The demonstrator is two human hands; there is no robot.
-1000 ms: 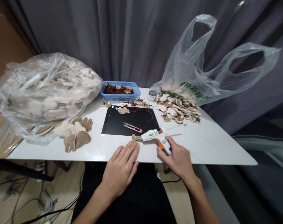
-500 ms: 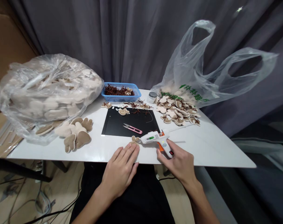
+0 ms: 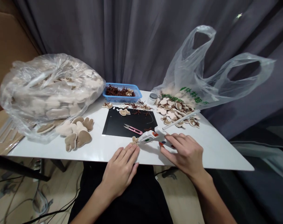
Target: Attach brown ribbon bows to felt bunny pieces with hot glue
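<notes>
My left hand [image 3: 121,166] lies flat near the table's front edge, fingers stretched out over a small beige rabbit-shaped fabric piece [image 3: 134,140]. Only the eared end of that piece shows past the fingertips; the rest is covered. My right hand [image 3: 185,152] grips a white hot glue gun [image 3: 148,137] by its handle. A long glue stick [image 3: 181,120] sticks out of the gun's rear, slanting up to the right. The nozzle points left and down at the piece, close by my left fingertips; whether it touches is too small to tell.
Pink thread snips [image 3: 133,129] lie on a black mat [image 3: 115,126]. Behind stand a blue basket [image 3: 122,99] of brown bows and a small jar [image 3: 152,99]. Bowed pieces are heaped [image 3: 178,112] by a plastic bag [image 3: 216,84] at right; a stuffed bag [image 3: 50,90] fills the left.
My right hand has shifted right and turned the glue gun, lifting its rear with the glue stick and bringing the nozzle down beside the fabric piece. My left hand has stayed in place.
</notes>
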